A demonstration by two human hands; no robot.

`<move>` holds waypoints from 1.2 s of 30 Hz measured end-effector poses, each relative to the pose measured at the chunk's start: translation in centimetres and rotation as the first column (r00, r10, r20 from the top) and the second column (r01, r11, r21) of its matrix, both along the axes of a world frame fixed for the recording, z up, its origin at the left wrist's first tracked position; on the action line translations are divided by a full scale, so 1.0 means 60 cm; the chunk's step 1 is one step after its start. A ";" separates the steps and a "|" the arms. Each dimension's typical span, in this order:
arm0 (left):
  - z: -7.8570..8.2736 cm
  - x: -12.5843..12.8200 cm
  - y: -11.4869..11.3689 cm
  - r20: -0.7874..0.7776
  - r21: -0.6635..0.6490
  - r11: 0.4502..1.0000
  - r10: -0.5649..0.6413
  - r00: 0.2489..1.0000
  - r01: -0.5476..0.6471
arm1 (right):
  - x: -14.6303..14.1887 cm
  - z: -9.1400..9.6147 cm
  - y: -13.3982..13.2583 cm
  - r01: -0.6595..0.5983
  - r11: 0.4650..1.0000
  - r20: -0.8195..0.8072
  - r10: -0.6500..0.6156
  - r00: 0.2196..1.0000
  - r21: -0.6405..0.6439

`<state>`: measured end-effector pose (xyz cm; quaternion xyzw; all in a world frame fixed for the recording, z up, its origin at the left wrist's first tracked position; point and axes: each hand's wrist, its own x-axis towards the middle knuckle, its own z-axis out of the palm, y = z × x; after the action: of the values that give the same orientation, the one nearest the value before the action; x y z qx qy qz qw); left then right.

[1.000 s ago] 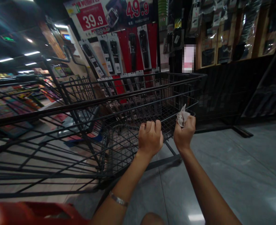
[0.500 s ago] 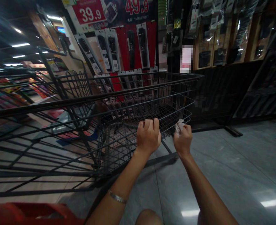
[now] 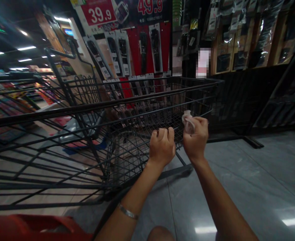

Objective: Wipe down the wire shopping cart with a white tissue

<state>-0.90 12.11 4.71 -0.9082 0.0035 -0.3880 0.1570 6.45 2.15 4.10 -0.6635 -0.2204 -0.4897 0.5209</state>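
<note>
A black wire shopping cart (image 3: 147, 97) stands tilted in front of me, its long side across the view. My left hand (image 3: 162, 147) is a closed fist, curled over a wire on the cart's lower side. Beside it, my right hand (image 3: 195, 140) is closed on a crumpled white tissue (image 3: 187, 121), held against the cart's side mesh. A thin bracelet (image 3: 128, 212) circles my left wrist.
A red cart handle (image 3: 29, 227) lies at the bottom left. Behind the cart hangs a red display of packaged belts (image 3: 142, 50) with price signs. Dark shelving (image 3: 250, 40) and a black barrier (image 3: 283, 100) stand at the right. Grey tiled floor (image 3: 250, 187) spreads to the right.
My right hand has lifted a little and turned leftward with the tissue along the cart's side. My left hand has kept its grip on the wire.
</note>
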 end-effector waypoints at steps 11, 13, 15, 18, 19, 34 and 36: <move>-0.003 0.002 0.000 -0.001 -0.025 1.000 -0.003 1.000 0.003 | -0.022 -0.024 -0.005 -0.148 0.987 -0.085 0.143 0.986 -0.057; -0.003 0.001 -0.002 -0.018 -0.045 0.999 -0.004 1.000 0.003 | -0.019 -0.032 -0.002 -0.105 0.993 -0.081 0.100 0.992 -0.059; -0.002 0.000 -0.003 -0.036 -0.058 0.998 -0.001 0.999 -0.002 | -0.013 -0.049 0.001 -0.104 0.993 -0.083 0.099 0.992 -0.063; 0.000 -0.001 -0.004 -0.030 -0.047 0.999 0.003 1.000 -0.004 | -0.004 -0.080 0.007 -0.144 0.985 -0.104 0.134 0.985 -0.094; 0.000 -0.002 -0.004 -0.020 -0.040 0.999 0.002 1.000 -0.003 | -0.002 -0.088 0.008 -0.149 0.983 -0.109 0.137 0.985 -0.105; 0.002 -0.006 -0.005 -0.039 -0.031 1.000 -0.005 0.999 0.003 | -0.006 -0.038 -0.043 0.074 0.997 -0.312 -0.066 0.948 0.014; 0.002 -0.006 -0.006 -0.040 -0.032 0.999 -0.006 0.999 0.005 | -0.017 -0.011 -0.034 0.026 0.996 -0.218 -0.006 0.976 0.090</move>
<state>-1.24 11.78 4.82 -0.9182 0.0029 -0.3700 0.1414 5.41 0.11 3.46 -0.6899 -0.1339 -0.4282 0.5682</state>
